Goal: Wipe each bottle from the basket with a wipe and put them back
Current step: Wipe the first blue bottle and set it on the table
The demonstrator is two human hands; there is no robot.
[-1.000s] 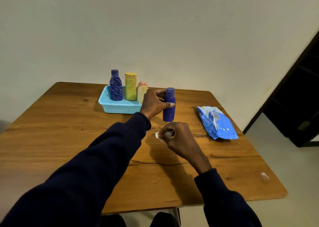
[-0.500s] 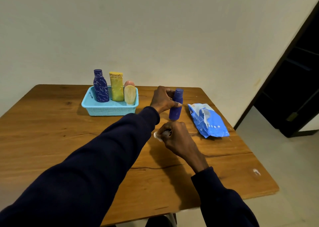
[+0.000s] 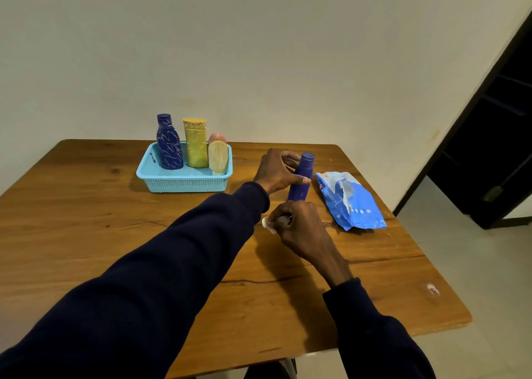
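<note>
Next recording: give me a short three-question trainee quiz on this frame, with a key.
1. True or false: the left hand grips the purple bottle outside the basket.
2. Which stands in the basket? A) a sponge B) the yellow bottle C) a mug
3. Fill in: the right hand pinches a white ____.
Key: 1 true; 2 B; 3 wipe.
</note>
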